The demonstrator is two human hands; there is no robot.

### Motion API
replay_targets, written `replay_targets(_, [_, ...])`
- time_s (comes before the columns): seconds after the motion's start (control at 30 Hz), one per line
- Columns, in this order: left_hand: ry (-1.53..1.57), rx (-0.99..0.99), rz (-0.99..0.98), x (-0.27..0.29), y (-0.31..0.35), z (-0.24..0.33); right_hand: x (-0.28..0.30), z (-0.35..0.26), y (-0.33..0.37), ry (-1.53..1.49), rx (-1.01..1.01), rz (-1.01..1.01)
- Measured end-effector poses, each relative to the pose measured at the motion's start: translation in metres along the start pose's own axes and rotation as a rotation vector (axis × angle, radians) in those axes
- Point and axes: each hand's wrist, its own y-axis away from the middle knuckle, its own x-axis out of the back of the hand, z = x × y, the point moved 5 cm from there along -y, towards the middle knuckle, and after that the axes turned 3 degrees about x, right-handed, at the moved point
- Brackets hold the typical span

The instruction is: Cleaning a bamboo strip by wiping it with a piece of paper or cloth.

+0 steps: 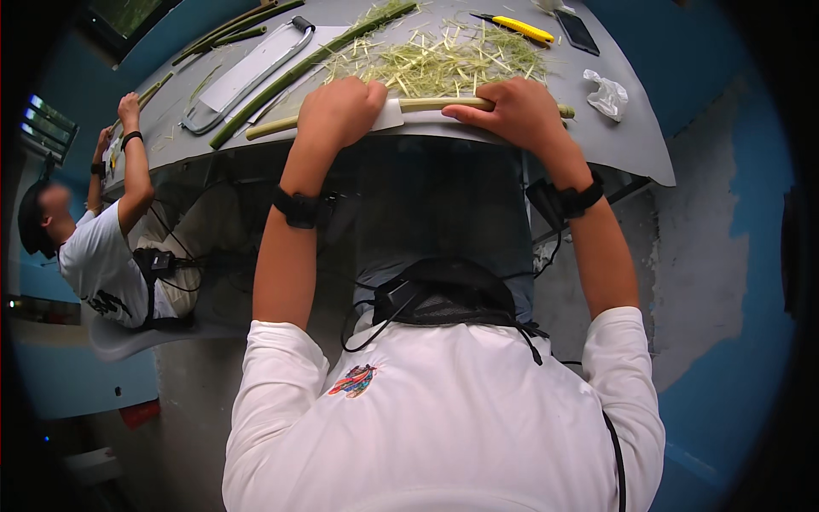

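The table [636, 141] runs beyond both hands. Past the left hand, a stalk [256, 110] keeps its green skin, so seems not yet worked. The stick [426, 105] runs through the grip, mostly pale and apparently well stripped; stretches under the fingers can't be judged. Shavings [426, 64] lie loose just beyond the grip, in no container that shows. The left hand [343, 111] and right hand [519, 109] are apart, each clamped on the stick. Beside the left, between them, is a flat piece [390, 115], perhaps a blade.
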Motion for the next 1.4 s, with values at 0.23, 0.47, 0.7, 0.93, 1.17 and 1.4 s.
replay_targets(0.23, [-0.037,-0.034,0.024,-0.008,-0.005,-0.008,-0.002,0.0,-0.001,0.013,0.0,-0.024])
replay_targets(0.47, [-0.098,-0.12,0.041,-0.003,0.002,-0.004,0.002,-0.005,-0.003,0.005,-0.003,-0.04])
replay_targets(0.7, [-0.028,-0.075,0.023,0.003,0.0,-0.005,0.003,-0.006,-0.007,-0.003,-0.033,-0.057])
replay_targets(0.93, [0.044,0.002,0.065,0.004,0.004,-0.004,0.004,-0.008,-0.004,-0.008,-0.019,-0.044])
replay_targets(1.17, [0.061,0.02,0.146,0.012,0.015,0.004,0.005,-0.005,-0.004,0.027,0.014,-0.006])
replay_targets(1.4, [0.084,0.038,0.092,0.02,0.026,0.007,0.009,-0.007,0.0,0.022,0.072,-0.004])
